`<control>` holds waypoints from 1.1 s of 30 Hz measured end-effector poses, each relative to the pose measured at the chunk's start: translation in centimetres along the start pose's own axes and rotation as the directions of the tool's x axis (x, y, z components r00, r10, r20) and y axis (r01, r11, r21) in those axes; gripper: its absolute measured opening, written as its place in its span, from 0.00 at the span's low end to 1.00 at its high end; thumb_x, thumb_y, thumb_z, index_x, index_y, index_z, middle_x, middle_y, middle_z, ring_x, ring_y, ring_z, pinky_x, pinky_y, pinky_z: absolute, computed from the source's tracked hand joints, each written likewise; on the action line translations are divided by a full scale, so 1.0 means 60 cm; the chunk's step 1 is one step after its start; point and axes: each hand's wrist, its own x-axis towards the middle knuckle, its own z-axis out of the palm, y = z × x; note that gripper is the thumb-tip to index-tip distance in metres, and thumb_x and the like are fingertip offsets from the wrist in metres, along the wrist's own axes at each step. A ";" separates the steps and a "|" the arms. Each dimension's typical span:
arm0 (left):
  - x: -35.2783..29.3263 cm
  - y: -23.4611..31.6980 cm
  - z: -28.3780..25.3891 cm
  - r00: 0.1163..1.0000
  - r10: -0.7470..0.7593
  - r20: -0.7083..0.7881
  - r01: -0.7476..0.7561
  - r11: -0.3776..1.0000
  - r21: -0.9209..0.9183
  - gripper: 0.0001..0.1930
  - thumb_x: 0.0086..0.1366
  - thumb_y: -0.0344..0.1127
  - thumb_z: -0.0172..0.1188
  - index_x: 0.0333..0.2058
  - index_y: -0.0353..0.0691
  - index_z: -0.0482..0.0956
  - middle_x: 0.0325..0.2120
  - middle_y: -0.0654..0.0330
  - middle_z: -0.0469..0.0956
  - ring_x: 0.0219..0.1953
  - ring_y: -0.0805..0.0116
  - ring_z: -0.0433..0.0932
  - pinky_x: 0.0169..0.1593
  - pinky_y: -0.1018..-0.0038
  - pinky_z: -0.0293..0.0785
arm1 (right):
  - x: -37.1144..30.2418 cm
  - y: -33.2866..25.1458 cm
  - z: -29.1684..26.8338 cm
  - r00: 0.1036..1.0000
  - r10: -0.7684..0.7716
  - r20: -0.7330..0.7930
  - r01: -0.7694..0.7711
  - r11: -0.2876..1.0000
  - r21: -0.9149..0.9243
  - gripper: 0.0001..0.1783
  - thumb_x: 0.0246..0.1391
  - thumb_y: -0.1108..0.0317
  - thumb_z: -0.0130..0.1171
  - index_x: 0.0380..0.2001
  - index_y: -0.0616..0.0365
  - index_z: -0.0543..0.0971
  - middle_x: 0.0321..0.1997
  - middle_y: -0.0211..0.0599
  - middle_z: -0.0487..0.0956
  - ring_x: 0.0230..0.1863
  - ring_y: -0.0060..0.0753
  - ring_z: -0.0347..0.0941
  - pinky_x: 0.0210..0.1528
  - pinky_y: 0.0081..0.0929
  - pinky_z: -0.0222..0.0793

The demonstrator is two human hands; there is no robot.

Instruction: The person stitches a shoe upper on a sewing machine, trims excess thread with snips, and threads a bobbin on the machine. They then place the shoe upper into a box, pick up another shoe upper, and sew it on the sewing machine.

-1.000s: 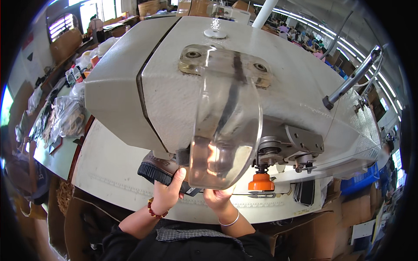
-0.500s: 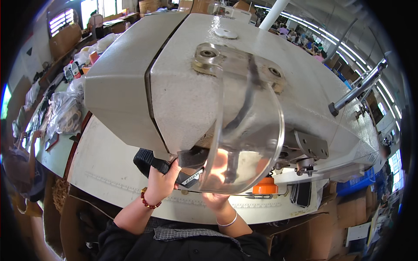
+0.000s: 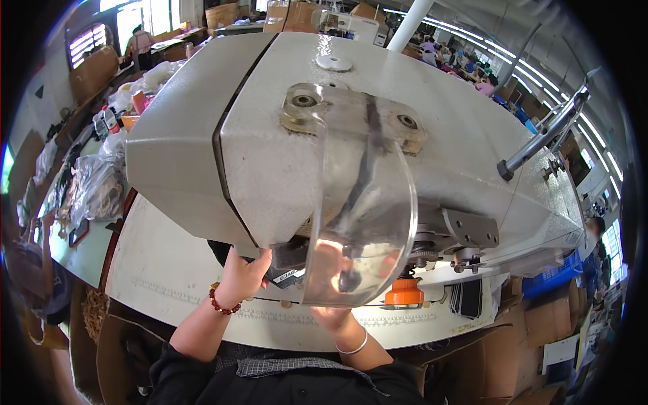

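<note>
A large off-white sewing machine head [image 3: 270, 135] fills the middle of the view, with a clear curved plastic guard [image 3: 398, 270] on its front. Under its left end, my left hand [image 3: 243, 275], a red bead bracelet at its wrist, is closed on a black strap-like piece [image 3: 289, 275] with pale printing. Most of that piece is hidden by the hand, the machine and the guard. My right hand [image 3: 331, 316], with a pale bangle, reaches up behind the guard by the needle area. Its fingers show only hazily through the plastic, and I cannot tell their grip.
An orange round knob or cap [image 3: 405, 292] stands right of the guard. Stacked dark flat pieces [image 3: 466, 299] lie at the table's right. A ruler strip [image 3: 270, 315] runs along the front edge. Plastic bags [image 3: 94, 182] fill a side table at left, where another person sits.
The machine appears shifted slightly left and lower at its top. My left hand has turned and moved a little left; the black strap loop beside it is now mostly hidden under the machine.
</note>
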 end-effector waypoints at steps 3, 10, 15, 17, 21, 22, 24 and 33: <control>0.020 -0.009 -0.021 0.959 0.265 0.100 -0.282 0.934 0.222 0.06 0.71 0.30 0.57 0.42 0.34 0.74 0.27 0.64 0.75 0.17 0.79 0.72 0.15 0.80 0.68 | -0.010 0.008 0.006 0.999 0.018 -0.034 -0.016 0.999 0.037 0.19 0.36 0.83 0.58 0.38 0.65 0.79 0.32 0.39 0.78 0.33 0.44 0.77 0.41 0.35 0.75; 0.081 -0.003 -0.064 0.881 0.319 0.349 -0.435 0.837 0.333 0.06 0.71 0.30 0.57 0.42 0.35 0.74 0.27 0.65 0.75 0.17 0.79 0.72 0.15 0.80 0.67 | 0.008 -0.009 -0.001 0.999 -0.033 0.005 0.033 0.985 -0.170 0.13 0.43 0.88 0.60 0.35 0.68 0.83 0.30 0.47 0.82 0.32 0.46 0.80 0.46 0.44 0.76; 0.116 0.003 -0.068 0.885 0.247 0.394 -0.379 0.874 0.305 0.06 0.71 0.31 0.58 0.42 0.35 0.74 0.27 0.65 0.75 0.17 0.79 0.72 0.15 0.80 0.67 | 0.036 -0.027 -0.004 0.994 -0.103 0.024 0.105 0.946 -0.306 0.17 0.44 0.88 0.58 0.38 0.66 0.84 0.31 0.42 0.81 0.33 0.47 0.79 0.48 0.43 0.74; 0.128 0.005 -0.067 0.894 0.224 0.388 -0.352 0.887 0.300 0.06 0.71 0.31 0.58 0.42 0.35 0.74 0.27 0.65 0.75 0.17 0.79 0.72 0.15 0.80 0.67 | 0.042 -0.030 -0.003 0.995 -0.100 0.020 0.102 0.946 -0.309 0.18 0.44 0.89 0.57 0.40 0.66 0.85 0.30 0.40 0.81 0.33 0.47 0.79 0.51 0.42 0.73; 0.153 0.010 -0.063 0.914 0.188 0.359 -0.301 0.908 0.292 0.06 0.71 0.31 0.58 0.41 0.35 0.75 0.27 0.65 0.75 0.17 0.79 0.72 0.15 0.80 0.67 | 0.049 -0.034 -0.004 0.995 -0.084 0.053 0.096 0.955 -0.280 0.21 0.43 0.89 0.56 0.41 0.66 0.86 0.26 0.40 0.79 0.32 0.46 0.77 0.55 0.42 0.71; 0.162 0.012 -0.063 0.920 0.177 0.350 -0.286 0.914 0.289 0.06 0.71 0.31 0.58 0.41 0.35 0.75 0.27 0.65 0.75 0.17 0.79 0.72 0.15 0.80 0.66 | 0.051 -0.035 -0.003 0.996 -0.081 0.049 0.092 0.954 -0.286 0.21 0.43 0.89 0.56 0.41 0.65 0.86 0.25 0.40 0.79 0.31 0.45 0.77 0.55 0.41 0.71; 0.178 0.014 -0.062 0.931 0.154 0.330 -0.253 0.925 0.284 0.06 0.71 0.31 0.58 0.41 0.35 0.75 0.27 0.65 0.75 0.17 0.79 0.72 0.15 0.80 0.66 | 0.054 -0.039 -0.002 0.994 -0.094 0.060 0.107 0.951 -0.290 0.22 0.41 0.89 0.56 0.41 0.65 0.87 0.25 0.40 0.79 0.32 0.44 0.77 0.55 0.40 0.71; 0.234 0.031 -0.061 0.948 0.057 0.312 -0.147 0.951 0.272 0.06 0.71 0.32 0.59 0.41 0.35 0.75 0.27 0.66 0.75 0.17 0.80 0.72 0.15 0.81 0.66 | 0.065 -0.051 0.009 0.991 -0.135 0.016 0.133 0.939 -0.316 0.25 0.38 0.88 0.55 0.42 0.63 0.87 0.28 0.38 0.80 0.39 0.45 0.76 0.51 0.38 0.71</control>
